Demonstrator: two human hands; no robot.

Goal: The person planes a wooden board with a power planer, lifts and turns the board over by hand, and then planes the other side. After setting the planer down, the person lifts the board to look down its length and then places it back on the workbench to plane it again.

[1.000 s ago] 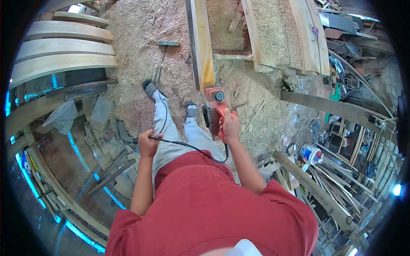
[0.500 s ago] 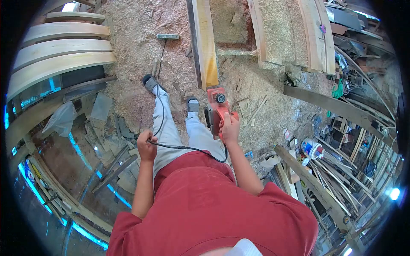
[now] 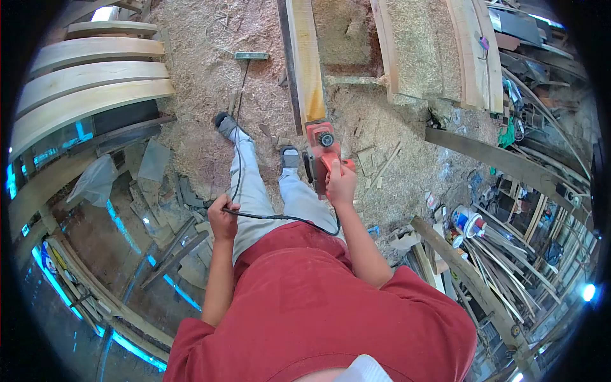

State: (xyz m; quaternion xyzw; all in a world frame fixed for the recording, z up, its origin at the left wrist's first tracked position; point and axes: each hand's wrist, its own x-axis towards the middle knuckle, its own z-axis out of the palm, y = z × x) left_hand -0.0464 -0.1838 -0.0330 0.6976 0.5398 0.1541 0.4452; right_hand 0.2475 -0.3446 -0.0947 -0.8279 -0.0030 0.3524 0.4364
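A red electric hand planer (image 3: 323,139) with a black front knob is at the near end of a long wooden plank (image 3: 306,57); its front overlaps the plank's end. My right hand (image 3: 341,183) is closed round the planer's rear handle. Off to the left, my left hand (image 3: 223,215) is closed on the black power cord (image 3: 267,217). The cord runs from the planer across my lap, through that hand and on past my foot to a power strip (image 3: 251,56) on the floor.
Curved wooden pieces (image 3: 95,76) are stacked at the left. Wood shavings (image 3: 191,121) cover the floor. More planks (image 3: 468,51) lie at the upper right. A timber beam (image 3: 503,150), a white bucket (image 3: 469,223) and scrap wood crowd the right side.
The planer and my right hand have shifted slightly forward, toward the plank. My left hand still grips the cord, and its wrist has turned a little. The view has shifted slightly.
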